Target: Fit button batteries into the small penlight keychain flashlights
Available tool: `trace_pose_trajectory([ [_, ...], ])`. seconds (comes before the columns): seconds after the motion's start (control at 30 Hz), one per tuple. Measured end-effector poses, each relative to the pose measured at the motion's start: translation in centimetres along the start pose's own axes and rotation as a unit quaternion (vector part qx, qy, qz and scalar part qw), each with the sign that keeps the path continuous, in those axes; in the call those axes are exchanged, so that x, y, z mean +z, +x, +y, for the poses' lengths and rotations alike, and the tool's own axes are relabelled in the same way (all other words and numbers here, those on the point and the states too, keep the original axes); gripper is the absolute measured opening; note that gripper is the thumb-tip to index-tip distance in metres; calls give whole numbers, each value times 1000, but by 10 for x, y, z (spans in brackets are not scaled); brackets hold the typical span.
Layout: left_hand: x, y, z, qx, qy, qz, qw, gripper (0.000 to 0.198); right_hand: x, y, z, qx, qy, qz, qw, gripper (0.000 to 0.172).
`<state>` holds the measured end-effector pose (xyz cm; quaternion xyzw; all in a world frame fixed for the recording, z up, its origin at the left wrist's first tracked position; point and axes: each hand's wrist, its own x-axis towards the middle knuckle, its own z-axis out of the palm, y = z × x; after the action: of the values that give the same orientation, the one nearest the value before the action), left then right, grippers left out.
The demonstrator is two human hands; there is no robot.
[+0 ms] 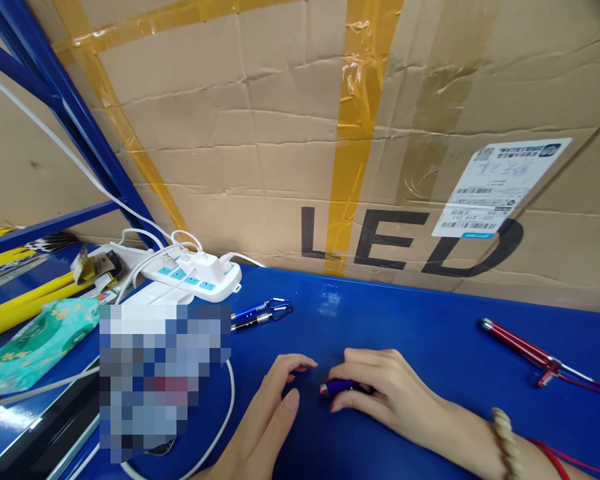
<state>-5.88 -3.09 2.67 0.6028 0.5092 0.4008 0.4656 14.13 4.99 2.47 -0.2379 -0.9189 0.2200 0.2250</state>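
Observation:
A small purple-blue penlight [341,387] with a shiny tip lies in my right hand [375,383], its fingers closed round the barrel and the tip pointing left. The rear end of the penlight is hidden under the fingers. My left hand [280,393] is just left of that tip, fingers curved and thumb apart, with nothing in it. Up and to the left, a blue penlight [253,311] and a black penlight [253,323] with carabiner clips lie side by side. A red penlight [520,347] with a red clip rests on the right.
A white power strip [220,283] with plugs and cables stands at the back left. A blurred-out area [160,373] hides things left of my hands. Beyond are a green packet [40,343] and yellow items [30,310]. A large cardboard box [260,167] walls off the blue table's [420,320] back.

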Motion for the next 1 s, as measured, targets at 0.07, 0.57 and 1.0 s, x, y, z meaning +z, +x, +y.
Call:
trace_pose_trajectory([
  [0.07, 0, -1, 1, -14, -1, 7, 1000, 38, -1, 0, 0, 4, 13, 6, 1000, 34],
  [0.57, -2, 2, -1, -37, -2, 11, 999, 40, -3, 0, 2, 3, 30, -34, 999, 32],
  [1.0, 0, -4, 6, -59, -16, 19, 998, 41, -2, 1, 1, -3, -5, -31, 1000, 36],
])
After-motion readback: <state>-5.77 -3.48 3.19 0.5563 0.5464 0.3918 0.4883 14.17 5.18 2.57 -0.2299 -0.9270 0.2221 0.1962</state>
